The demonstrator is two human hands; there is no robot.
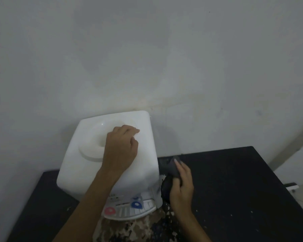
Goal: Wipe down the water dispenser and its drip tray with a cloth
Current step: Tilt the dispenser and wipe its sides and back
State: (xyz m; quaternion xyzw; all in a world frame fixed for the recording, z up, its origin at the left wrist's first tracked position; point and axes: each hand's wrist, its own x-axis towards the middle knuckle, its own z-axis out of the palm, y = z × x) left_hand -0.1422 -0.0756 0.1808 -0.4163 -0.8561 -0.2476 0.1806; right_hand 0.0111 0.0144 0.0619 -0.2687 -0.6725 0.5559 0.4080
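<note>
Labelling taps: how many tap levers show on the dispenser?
2: red lever front left, blue lever right of it, both over the drip tray. The left forearm could hide more.

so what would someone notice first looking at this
The white water dispenser stands out, bright against the black table and close to the pale wall. The left hand rests on its top beside the round bottle well, while the right hand grips a dark grey cloth at its right side. A red tap lever and a blue tap lever show at its front.
</note>
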